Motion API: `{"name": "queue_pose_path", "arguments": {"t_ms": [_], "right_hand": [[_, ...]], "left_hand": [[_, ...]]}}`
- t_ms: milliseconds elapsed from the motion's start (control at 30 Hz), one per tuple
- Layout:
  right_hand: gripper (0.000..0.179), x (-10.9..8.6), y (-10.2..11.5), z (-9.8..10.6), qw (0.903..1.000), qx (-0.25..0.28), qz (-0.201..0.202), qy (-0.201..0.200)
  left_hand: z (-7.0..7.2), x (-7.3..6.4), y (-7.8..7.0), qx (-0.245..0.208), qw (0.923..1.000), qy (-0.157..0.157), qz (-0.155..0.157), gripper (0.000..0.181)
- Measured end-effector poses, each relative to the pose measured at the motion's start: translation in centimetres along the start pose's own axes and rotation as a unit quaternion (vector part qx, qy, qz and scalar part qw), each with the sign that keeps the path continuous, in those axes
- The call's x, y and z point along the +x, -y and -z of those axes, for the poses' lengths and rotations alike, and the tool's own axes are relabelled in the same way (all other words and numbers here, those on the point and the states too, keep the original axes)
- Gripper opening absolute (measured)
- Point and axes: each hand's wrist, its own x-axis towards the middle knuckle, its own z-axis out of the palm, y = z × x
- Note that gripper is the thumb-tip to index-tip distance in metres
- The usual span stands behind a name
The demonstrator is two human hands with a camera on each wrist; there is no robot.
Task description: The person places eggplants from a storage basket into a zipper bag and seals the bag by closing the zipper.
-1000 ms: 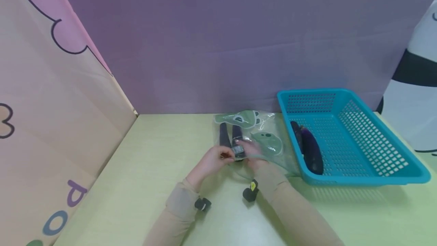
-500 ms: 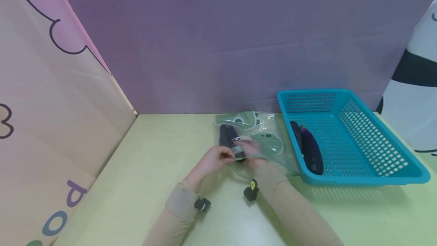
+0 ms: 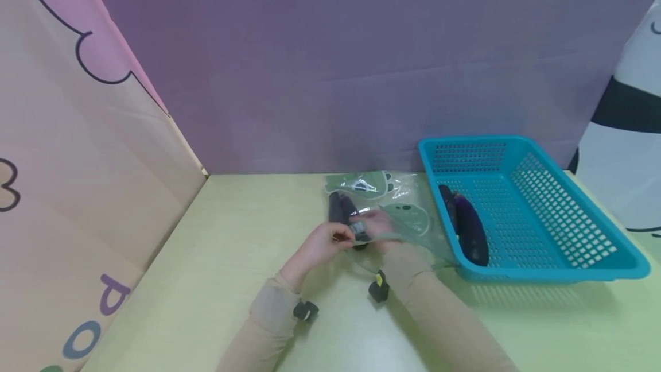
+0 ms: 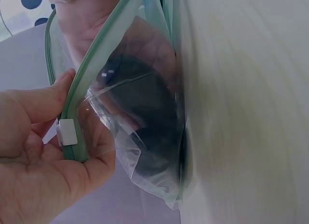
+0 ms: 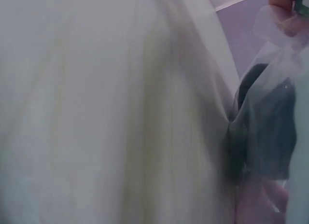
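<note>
From the head view, my left hand [image 3: 327, 240] pinches the near edge of a clear bag [image 3: 415, 188], which lies at the far middle of the table [image 3: 248, 240], and my right hand [image 3: 379, 225] reaches inside, gripping the right-hand eggplant [image 3: 349, 205]. A second eggplant [image 3: 335, 208] lies just left of it, under the same plastic. Only the left wrist view shows a white slider [image 4: 67, 132] on the bag's green edge [image 4: 94, 52] beside my left fingers, and the mouth gaping around my right wrist. There I also see the dark, rounded end of what I'm holding, with my right hand about it. The right wrist view is mostly blurred, pale table; the plastic veils the dark eggplant at its right side.

A blue basket [image 3: 555, 273] stands just right of the bag, with a slim dark eggplant [image 3: 449, 205] and a plumper eggplant [image 3: 472, 231] along its left wall. A purple backdrop [image 3: 310, 73] rises behind. From above, my right hand covers part of the eggplant it holds, and the bag's green prints cloud the rest.
</note>
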Motion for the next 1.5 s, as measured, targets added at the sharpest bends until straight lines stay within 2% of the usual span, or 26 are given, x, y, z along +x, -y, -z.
{"name": "queue_pose_path", "arguments": {"t_ms": [200,500,867,1500], "right_hand": [[0.046,-0.07,-0.11,-0.28,0.9995,0.007,0.0,-0.03],[0.04,-0.21,0.25,-0.51,0.9975,0.043,-0.011,-0.055],[0.035,-0.21,0.4,-0.18,0.9983,0.025,-0.021,-0.048],[0.031,-0.27,0.17,-0.04,0.9966,0.068,-0.016,-0.044]], "left_hand": [[-0.02,-0.16,-0.13,-0.001,1.0,0.002,-0.007,0.006],[-0.1,-0.2,0.12,0.0,0.9999,0.003,-0.016,0.005],[-0.06,-0.16,0.16,-0.005,0.9997,0.004,-0.022,0.005],[-0.19,-0.09,0.15,-0.018,0.9998,0.004,-0.009,0.005]]}}
